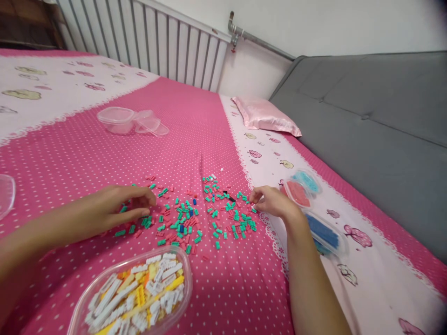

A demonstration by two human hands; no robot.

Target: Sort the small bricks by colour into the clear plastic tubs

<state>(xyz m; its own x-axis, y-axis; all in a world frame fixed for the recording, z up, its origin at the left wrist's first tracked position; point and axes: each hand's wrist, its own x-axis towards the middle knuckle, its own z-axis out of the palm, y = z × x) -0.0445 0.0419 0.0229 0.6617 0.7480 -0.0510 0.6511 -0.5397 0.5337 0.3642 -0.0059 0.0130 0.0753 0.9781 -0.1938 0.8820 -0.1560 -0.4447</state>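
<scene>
Small green and coral-red building bricks (183,214) lie scattered over the pink polka-dot sheet, with a few blue, black and white ones among them. My left hand (134,202) hovers at the left edge of the scatter, thumb and fingers apart, and nothing shows between them. At the right edge, my right hand (267,200) has its fingers curled in a pinch, with a small white brick (254,207) at the tips. Nearest me stands a clear tub (190,274) full of white, yellow and orange bricks.
Right of my right hand are clear tubs of red bricks (297,193), light blue bricks (306,181) and dark blue bricks (323,232). Clear lids and containers (117,116) lie farther back. A pink pillow (267,116) rests by the grey headboard (366,97).
</scene>
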